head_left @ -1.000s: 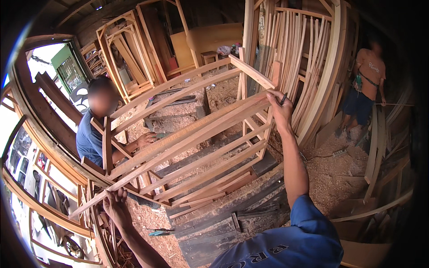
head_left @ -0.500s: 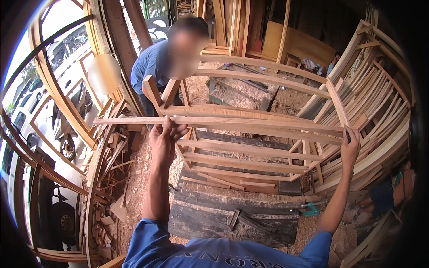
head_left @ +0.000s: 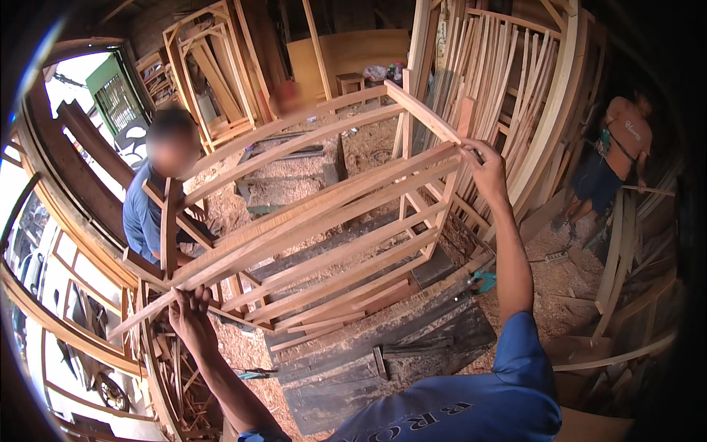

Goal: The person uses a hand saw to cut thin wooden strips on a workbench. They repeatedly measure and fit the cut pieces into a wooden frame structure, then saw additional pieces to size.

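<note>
A long, thin wooden strip (head_left: pixel 140 317) slants over a slatted wooden frame (head_left: pixel 422 112), its lower left end jutting past the frame. Near that end, the curled fingers of my left hand (head_left: pixel 193 318) grip it from below. At the far right, my right hand (head_left: pixel 484 169) pinches the strip's other end beside the frame's upper corner; its fingertips partly hide the spot. Whether the strip touches the rail under it, I cannot tell. The frame's lower slats run parallel below, over dark boards.
A co-worker in blue (head_left: pixel 143 214) crouches behind the frame's left end. Another person (head_left: pixel 626 140) stands far right. A dark bench (head_left: pixel 331 398) lies in front of me, with teal-handled pliers (head_left: pixel 482 281) at its right edge. Timber strips (head_left: pixel 486 81) lean behind; shavings cover the floor.
My view has swung to the right, so the frame and strip now slant up to the right. My left hand's fingers, looser before, have curled around the strip. The right keeps hold at its end.
</note>
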Motion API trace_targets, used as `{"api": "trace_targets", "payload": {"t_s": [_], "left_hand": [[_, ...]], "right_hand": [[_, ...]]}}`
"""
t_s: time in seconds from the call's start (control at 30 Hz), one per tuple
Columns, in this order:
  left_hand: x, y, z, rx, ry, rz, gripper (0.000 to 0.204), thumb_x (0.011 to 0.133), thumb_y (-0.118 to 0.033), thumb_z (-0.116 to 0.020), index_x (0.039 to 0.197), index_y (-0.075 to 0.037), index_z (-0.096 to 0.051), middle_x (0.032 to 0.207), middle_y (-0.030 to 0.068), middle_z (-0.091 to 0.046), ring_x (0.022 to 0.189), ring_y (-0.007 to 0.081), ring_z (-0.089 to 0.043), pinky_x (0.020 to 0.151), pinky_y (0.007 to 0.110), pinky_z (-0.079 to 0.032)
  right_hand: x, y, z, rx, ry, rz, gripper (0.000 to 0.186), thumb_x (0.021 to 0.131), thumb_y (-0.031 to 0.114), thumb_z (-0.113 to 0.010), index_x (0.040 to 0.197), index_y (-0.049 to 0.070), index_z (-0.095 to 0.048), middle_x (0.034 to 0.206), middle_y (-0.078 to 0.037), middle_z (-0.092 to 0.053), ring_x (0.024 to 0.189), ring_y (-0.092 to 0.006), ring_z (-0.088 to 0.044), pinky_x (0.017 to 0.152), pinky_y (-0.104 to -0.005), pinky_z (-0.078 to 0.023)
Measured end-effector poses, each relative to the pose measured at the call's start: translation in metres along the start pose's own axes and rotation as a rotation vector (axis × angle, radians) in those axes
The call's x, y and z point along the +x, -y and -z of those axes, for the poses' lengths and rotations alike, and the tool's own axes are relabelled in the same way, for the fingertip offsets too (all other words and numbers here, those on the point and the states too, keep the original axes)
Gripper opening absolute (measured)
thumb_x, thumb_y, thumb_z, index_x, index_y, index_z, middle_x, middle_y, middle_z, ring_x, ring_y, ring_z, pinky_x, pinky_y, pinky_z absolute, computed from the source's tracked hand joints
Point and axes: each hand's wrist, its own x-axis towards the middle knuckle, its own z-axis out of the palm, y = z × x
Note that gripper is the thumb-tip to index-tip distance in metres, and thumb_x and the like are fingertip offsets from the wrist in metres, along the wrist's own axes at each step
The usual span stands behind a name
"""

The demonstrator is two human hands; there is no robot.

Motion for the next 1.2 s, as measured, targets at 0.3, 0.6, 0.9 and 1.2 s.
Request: {"api": "trace_targets", "payload": {"t_s": [0.3,0.6,0.9,1.2], "left_hand": [[0.006,0.003,-0.001,0.018,0.033,0.018,0.025,0.101,-0.024,-0.055,0.108,-0.001,-0.055,0.092,0.0072,-0.063,0.086,0.0189,-0.07,0.077,0.031,-0.061],[0.008,0.004,-0.003,0.035,0.074,0.051,0.022,0.101,-0.023,-0.054,0.107,-0.002,-0.056,0.092,0.0045,-0.063,0.089,0.0194,-0.07,0.079,0.033,-0.06],[0.009,0.007,-0.01,-0.022,0.097,0.063,0.023,0.101,-0.023,-0.055,0.107,-0.002,-0.054,0.093,0.0059,-0.063,0.089,0.0205,-0.07,0.079,0.033,-0.06],[0.009,0.006,-0.014,0.045,0.033,0.052,0.024,0.1,-0.025,-0.056,0.103,-0.001,-0.054,0.09,0.0066,-0.061,0.085,0.0219,-0.071,0.076,0.036,-0.062]], "right_hand": [[-0.001,0.004,-0.011,-0.083,0.092,0.189,0.046,0.077,-0.004,-0.071,0.12,0.007,-0.064,0.092,-0.01,-0.062,0.086,-0.0271,-0.065,0.078,-0.0358,-0.051],[0.005,0.002,0.004,-0.191,0.127,0.131,0.05,0.083,0.011,-0.076,0.13,0.008,-0.061,0.094,-0.008,-0.061,0.087,-0.0207,-0.061,0.082,-0.0345,-0.051],[0.008,-0.001,0.012,-0.192,0.17,0.084,0.045,0.085,0.012,-0.072,0.129,0.009,-0.062,0.111,-0.011,-0.065,0.104,-0.027,-0.064,0.091,-0.0376,-0.052],[0.01,-0.005,0.017,-0.369,0.153,0.278,0.044,0.078,-0.005,-0.064,0.12,0.008,-0.067,0.108,-0.007,-0.064,0.092,-0.0271,-0.067,0.079,-0.0377,-0.057]]}}
